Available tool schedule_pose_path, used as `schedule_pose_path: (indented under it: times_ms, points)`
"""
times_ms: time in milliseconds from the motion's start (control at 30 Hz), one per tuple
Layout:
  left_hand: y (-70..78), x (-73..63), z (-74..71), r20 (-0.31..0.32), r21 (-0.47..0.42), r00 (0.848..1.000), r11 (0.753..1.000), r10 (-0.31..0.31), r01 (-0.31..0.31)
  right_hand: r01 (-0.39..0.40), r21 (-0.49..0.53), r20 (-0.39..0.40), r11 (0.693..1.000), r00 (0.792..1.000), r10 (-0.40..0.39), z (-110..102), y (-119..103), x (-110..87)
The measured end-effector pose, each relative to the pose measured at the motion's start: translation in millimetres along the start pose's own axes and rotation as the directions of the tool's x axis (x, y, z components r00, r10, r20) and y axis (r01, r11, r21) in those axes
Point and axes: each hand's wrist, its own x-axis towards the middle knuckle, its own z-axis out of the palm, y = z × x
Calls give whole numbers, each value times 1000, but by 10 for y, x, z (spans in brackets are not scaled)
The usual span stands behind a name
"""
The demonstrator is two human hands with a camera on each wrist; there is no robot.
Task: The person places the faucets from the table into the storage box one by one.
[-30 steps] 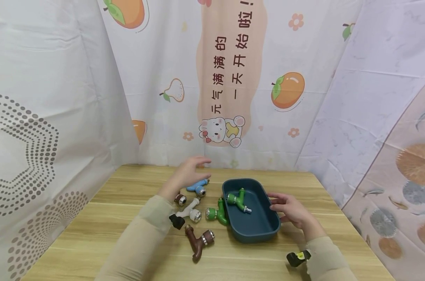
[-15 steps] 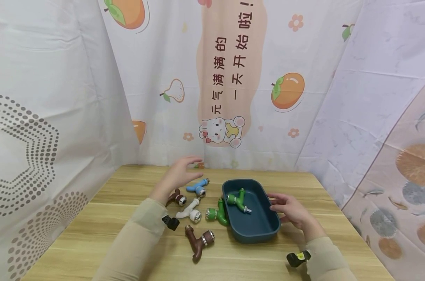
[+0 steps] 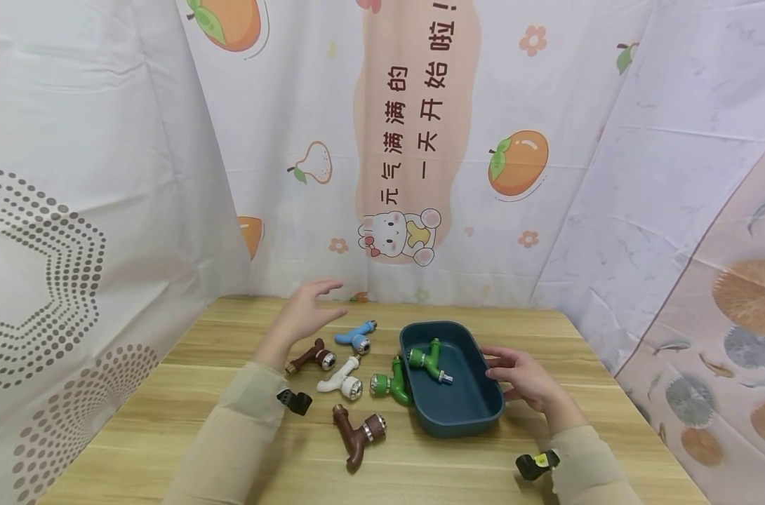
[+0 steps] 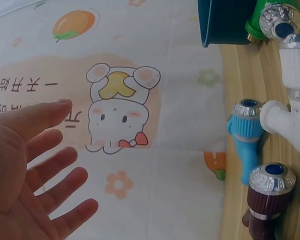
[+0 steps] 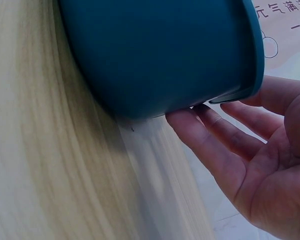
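Observation:
My left hand (image 3: 300, 315) hovers, fingers spread, above the table beside the blue faucet (image 3: 357, 337) and a dark brown faucet (image 3: 311, 356); it holds nothing. A white faucet (image 3: 341, 379) lies nearer to me, with another brown faucet (image 3: 356, 438) in front. One green faucet (image 3: 391, 383) lies against the left wall of the dark blue plastic bin (image 3: 461, 423). Inside the bin is another green faucet (image 3: 430, 361). My right hand (image 3: 523, 379) grips the bin's right rim; in the right wrist view, fingertips touch the outer wall and the thumb reaches behind the rim.
The wooden table (image 3: 458, 473) ends at a printed curtain (image 3: 382, 280) at the back, with more cloth hanging on both sides. Black wrist cameras sit on both sleeves, the right one (image 3: 537, 464) just above the tabletop.
My left hand has moved left, away from the blue faucet, uncovering the dark brown faucet behind my wrist. My right hand and the bin have stayed in place.

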Motion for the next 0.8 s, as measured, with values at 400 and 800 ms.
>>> schedule_pose_path:
  times_ms: [400, 800]
  points:
    - [-165, -126, -80, -33, 39, 998, 998, -48, 49, -3, -9, -7, 1000, 1000, 2, 4, -2, -1]
    - [-357, -235, -66, -34, 64, 993, 991, -115, 117, -2, -12, -6, 1000, 1000, 2, 11, -10, -3]
